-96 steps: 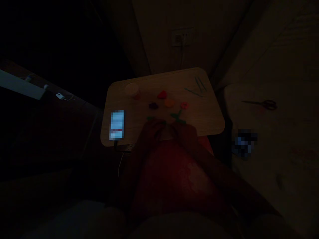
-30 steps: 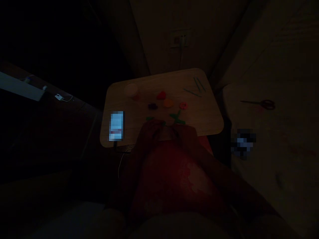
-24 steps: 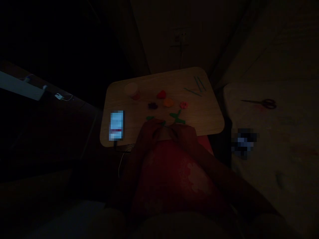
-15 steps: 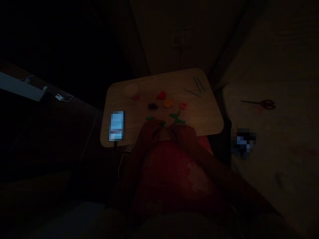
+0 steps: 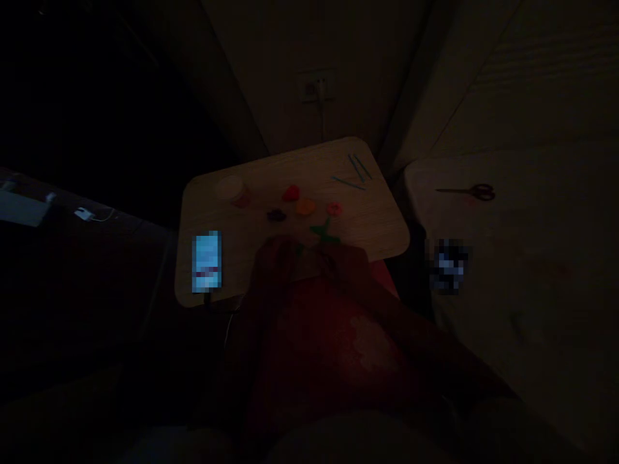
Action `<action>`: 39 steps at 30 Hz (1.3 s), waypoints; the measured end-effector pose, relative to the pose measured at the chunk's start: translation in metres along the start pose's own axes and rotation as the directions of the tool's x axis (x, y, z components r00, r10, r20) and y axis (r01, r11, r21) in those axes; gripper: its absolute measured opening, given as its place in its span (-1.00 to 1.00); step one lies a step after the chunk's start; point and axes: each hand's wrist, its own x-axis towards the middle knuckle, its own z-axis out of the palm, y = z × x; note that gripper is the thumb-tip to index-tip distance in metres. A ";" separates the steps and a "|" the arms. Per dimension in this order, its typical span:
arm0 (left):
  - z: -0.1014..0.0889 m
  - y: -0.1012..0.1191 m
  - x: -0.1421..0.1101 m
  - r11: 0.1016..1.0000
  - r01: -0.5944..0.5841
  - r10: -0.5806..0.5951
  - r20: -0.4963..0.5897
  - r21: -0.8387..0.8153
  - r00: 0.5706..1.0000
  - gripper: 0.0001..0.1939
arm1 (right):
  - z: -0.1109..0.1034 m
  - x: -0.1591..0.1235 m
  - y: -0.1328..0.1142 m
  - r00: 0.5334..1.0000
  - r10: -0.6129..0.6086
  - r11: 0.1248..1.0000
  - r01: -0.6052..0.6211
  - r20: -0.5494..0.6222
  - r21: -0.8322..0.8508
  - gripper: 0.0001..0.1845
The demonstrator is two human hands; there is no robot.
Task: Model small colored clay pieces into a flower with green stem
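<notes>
In dim light, my left hand [image 5: 276, 259] is at the near edge of the small wooden table, fingers curled. A small dark green lump [image 5: 300, 248], perhaps modelling clay, shows at its fingertips. Facing it, my right hand [image 5: 347, 263] has its fingers pinched together; what they hold is hidden. Just beyond the right hand lies a green cross-shaped piece [image 5: 325, 232]. Farther back are a red lump [image 5: 291, 193], an orange lump [image 5: 305, 207], a dark purple lump [image 5: 276, 215] and a pink flower-like ring [image 5: 334, 209].
On the table [image 5: 251, 270], a lit, blurred phone [image 5: 206, 261] lies left and a pale round tub [image 5: 229, 188] stands behind it. Three thin sticks [image 5: 356, 169] lie at the far right. Scissors [image 5: 476, 191] rest on the pale surface to the right. A wall socket [image 5: 316, 86] is behind.
The view has swung, so the table appears farther left and slightly lower. My hands stay close together at the near edge. The green bit left of my left hand no longer shows.
</notes>
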 end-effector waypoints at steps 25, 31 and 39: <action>0.005 -0.001 0.016 0.985 -0.055 0.047 0.052 0.164 0.997 -0.77 | -0.032 -0.010 0.105 0.831 0.312 0.911 -0.399 -0.460 -0.104 -0.70; 0.003 0.001 0.016 0.978 -0.071 0.047 0.123 0.197 0.991 -0.86 | -0.033 -0.009 0.104 0.864 0.293 0.931 -0.355 -0.410 -0.082 -0.70; 0.002 0.002 0.021 0.983 -0.078 0.064 0.088 0.164 0.994 -0.91 | -0.036 -0.007 0.102 0.822 0.261 0.948 -0.318 -0.506 -0.027 -0.66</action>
